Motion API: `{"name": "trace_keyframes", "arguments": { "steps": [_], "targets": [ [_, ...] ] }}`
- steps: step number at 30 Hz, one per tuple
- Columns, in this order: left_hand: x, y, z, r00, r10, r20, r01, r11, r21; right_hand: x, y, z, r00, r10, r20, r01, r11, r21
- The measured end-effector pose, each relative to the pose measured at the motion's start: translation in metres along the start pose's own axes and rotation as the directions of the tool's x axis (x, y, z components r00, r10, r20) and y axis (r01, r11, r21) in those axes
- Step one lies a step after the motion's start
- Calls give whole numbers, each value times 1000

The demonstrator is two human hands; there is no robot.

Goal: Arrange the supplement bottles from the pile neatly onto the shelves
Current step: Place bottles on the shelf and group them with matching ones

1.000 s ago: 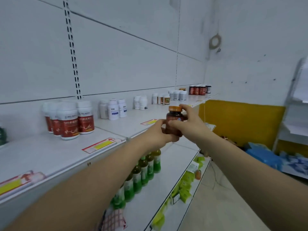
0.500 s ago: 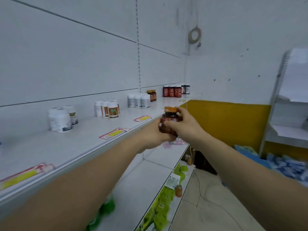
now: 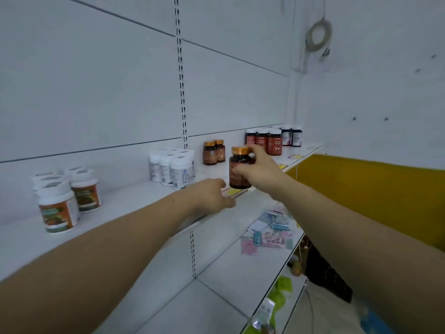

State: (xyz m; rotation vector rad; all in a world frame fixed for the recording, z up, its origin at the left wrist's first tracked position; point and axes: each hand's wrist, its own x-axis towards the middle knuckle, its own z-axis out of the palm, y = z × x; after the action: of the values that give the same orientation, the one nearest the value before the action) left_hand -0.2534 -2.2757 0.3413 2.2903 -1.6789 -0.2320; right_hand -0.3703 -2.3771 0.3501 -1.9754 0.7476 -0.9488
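My right hand (image 3: 258, 171) grips a brown supplement bottle with an orange cap (image 3: 238, 167), held upright just above the front edge of the white top shelf (image 3: 134, 196). Two matching brown bottles (image 3: 213, 153) stand at the back of that shelf, just left of it. My left hand (image 3: 212, 195) has let go and hovers over the shelf edge, fingers loosely curled, holding nothing. Red-labelled dark bottles (image 3: 267, 142) stand further right.
White bottles (image 3: 174, 166) and white bottles with orange labels (image 3: 63, 200) stand on the same shelf to the left. Flat sachets (image 3: 269, 231) lie on the lower shelf. Green packets (image 3: 280, 289) hang lower down. A yellow wall panel (image 3: 375, 196) is on the right.
I moved right along the shelf toward the brown bottles. My left hand released the bottle and dropped to the shelf edge; my right hand alone now carries it.
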Motion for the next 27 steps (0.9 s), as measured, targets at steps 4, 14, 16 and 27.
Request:
{"name": "trace_keyframes", "arguments": {
  "steps": [4,14,16,27],
  "targets": [
    [56,7,14,994,-105,-5,105,991,84,74,44,-4,992,-32,122,37,999,-35],
    [169,22,36,887,-461,1,457,878,143,219,122,-14,885,-201,421,251,966,-67],
    [174,22,39,869,-494,17,481,854,198,235,127,-11,857,-226,464,285,957,-59],
    [172,23,42,857,-514,-21,508,839,194,276,147,20,838,-329,434,361,933,10]
  ]
}}
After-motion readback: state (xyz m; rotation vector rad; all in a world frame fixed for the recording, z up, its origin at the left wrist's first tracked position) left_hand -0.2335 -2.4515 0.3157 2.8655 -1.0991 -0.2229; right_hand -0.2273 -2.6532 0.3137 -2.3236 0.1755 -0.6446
